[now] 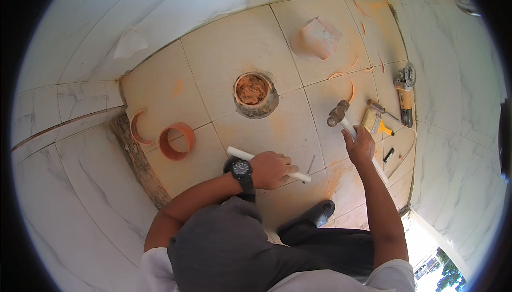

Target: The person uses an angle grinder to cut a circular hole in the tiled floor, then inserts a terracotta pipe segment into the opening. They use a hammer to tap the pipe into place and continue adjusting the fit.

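My right hand is wrapped around the white handle of a ball-peen hammer, its metal head raised over the floor. Under my left hand, fingers closed around it, runs a white rod or tube, sticking out at both ends. A thin metal bit lies just beyond its right end. Ahead of both hands, an orange pipe opening sits in a rough hole in the tiles, stuffed with crumpled brown material. An orange pipe ring and a cut curved piece rest on the left.
Along the right wall lie an angle grinder, a screwdriver, a yellow-handled paintbrush and a black marker. A dusty pale container or bag and several orange slivers are farther back. Marbled walls enclose the tiled floor.
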Demonstrator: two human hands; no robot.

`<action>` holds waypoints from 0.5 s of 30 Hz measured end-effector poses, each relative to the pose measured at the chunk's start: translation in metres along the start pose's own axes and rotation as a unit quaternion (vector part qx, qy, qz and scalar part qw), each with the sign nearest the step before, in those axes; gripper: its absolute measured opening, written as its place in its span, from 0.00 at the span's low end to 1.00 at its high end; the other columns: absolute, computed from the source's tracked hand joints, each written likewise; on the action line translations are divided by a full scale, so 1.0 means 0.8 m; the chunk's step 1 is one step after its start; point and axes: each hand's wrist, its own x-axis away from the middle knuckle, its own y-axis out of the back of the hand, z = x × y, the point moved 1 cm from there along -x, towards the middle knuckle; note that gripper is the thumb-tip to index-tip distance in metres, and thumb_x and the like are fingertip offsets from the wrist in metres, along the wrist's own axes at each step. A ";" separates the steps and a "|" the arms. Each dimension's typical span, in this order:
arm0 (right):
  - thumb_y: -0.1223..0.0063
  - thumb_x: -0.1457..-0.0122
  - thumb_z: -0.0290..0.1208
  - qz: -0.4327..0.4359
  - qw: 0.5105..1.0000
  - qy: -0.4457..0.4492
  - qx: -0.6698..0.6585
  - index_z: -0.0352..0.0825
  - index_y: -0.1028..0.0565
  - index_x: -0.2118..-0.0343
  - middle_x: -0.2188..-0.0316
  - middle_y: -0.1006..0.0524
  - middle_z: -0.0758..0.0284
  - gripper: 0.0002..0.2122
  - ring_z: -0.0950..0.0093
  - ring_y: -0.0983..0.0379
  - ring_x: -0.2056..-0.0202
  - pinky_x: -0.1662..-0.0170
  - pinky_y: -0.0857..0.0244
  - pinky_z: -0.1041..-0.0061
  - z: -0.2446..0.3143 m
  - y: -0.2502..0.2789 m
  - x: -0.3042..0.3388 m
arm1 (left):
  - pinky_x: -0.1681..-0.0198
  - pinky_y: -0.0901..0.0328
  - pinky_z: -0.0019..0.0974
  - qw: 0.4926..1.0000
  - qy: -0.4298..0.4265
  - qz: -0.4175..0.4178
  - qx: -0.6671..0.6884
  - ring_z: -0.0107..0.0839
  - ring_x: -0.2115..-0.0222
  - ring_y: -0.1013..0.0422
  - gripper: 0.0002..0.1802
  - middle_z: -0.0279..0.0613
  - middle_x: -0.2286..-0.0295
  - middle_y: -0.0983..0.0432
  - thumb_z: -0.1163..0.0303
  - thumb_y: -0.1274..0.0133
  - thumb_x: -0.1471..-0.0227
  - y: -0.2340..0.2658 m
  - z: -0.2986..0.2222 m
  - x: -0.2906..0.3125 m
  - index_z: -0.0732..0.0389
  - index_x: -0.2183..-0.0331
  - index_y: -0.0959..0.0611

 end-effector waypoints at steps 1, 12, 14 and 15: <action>0.37 0.43 0.44 -0.001 1.000 0.009 0.001 0.33 0.24 0.62 0.68 0.22 0.56 0.18 0.55 0.24 0.64 0.60 0.30 0.58 -0.015 -0.002 0.007 | 0.56 0.32 0.48 0.999 -0.022 0.041 0.013 0.46 0.62 0.26 0.21 0.44 0.65 0.24 0.61 0.46 0.42 -0.017 -0.003 -0.018 0.55 0.48 0.21; 0.35 0.46 0.39 0.030 0.999 -0.013 -0.022 0.32 0.26 0.62 0.64 0.24 0.55 0.16 0.53 0.27 0.60 0.56 0.33 0.56 -0.082 -0.032 0.045 | 0.49 0.32 0.46 0.934 0.080 -0.345 0.047 0.51 0.53 0.28 0.20 0.52 0.54 0.24 0.65 0.43 0.43 0.002 0.044 0.006 0.62 0.50 0.20; 0.34 0.47 0.37 0.047 0.998 -0.034 -0.021 0.32 0.26 0.62 0.62 0.24 0.55 0.16 0.53 0.28 0.58 0.54 0.33 0.55 -0.081 -0.035 0.043 | 0.50 0.31 0.47 0.886 0.195 -0.419 -0.025 0.50 0.55 0.27 0.17 0.52 0.57 0.23 0.66 0.42 0.45 0.026 0.062 0.042 0.63 0.54 0.18; 0.34 0.47 0.37 0.039 0.999 -0.021 -0.017 0.32 0.26 0.61 0.61 0.24 0.55 0.17 0.53 0.28 0.57 0.54 0.34 0.55 -0.078 -0.035 0.042 | 0.51 0.31 0.46 0.892 0.216 -0.393 -0.060 0.49 0.55 0.27 0.17 0.51 0.57 0.22 0.67 0.42 0.46 0.036 0.069 0.055 0.63 0.55 0.17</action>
